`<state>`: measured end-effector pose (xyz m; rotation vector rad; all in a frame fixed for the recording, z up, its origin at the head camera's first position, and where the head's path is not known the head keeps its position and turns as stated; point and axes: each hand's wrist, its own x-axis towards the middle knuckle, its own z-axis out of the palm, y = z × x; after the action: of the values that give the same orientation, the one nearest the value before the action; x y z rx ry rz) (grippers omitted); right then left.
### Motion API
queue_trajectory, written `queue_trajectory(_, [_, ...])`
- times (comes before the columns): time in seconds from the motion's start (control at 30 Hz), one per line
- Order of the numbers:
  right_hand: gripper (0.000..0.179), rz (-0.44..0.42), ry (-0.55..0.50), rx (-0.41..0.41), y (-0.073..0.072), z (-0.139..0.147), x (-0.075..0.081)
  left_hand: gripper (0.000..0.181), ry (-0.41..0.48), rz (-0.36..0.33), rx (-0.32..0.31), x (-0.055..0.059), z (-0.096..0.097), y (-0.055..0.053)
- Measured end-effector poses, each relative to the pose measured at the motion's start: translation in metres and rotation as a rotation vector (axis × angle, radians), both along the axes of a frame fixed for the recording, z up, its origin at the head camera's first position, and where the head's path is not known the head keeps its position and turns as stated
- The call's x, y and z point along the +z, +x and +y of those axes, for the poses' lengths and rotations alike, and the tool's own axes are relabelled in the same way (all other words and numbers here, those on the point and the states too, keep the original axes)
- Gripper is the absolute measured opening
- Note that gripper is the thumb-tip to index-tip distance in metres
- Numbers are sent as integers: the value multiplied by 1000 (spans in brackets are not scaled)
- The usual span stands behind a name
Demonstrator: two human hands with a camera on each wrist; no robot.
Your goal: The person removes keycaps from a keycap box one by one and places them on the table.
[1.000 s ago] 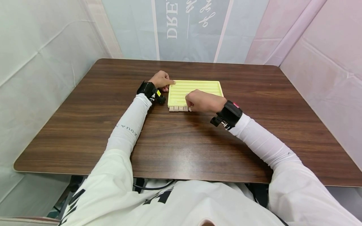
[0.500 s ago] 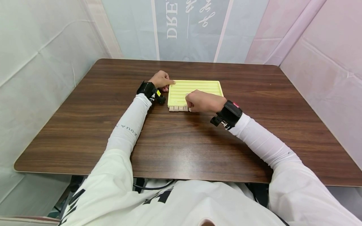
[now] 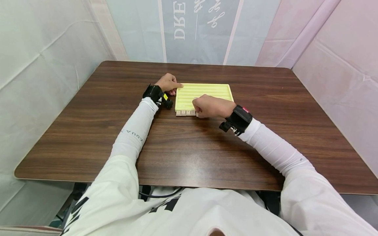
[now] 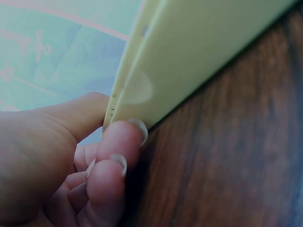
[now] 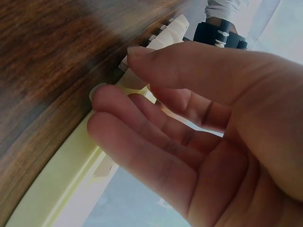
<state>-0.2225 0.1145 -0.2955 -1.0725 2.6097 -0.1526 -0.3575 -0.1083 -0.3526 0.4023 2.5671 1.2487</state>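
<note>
Tray (image 3: 192, 91) pinched near far-left corner by left hand (image 3: 167, 83); right hand (image 3: 213, 106) at small blocks (image 3: 188, 113), grip unclear.

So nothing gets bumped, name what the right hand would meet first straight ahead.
The right hand would probably meet the pale blocks along the near edge of the yellow tray; exact depth is unclear.

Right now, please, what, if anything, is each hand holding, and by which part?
The left hand pinches the tray by its left edge; for the right hand, it's unclear.
</note>
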Motion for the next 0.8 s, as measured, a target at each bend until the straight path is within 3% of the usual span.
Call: queue_trajectory(0.8, [6, 34, -6, -4, -1, 0, -3, 28, -2, -3, -8, 2, 1, 1])
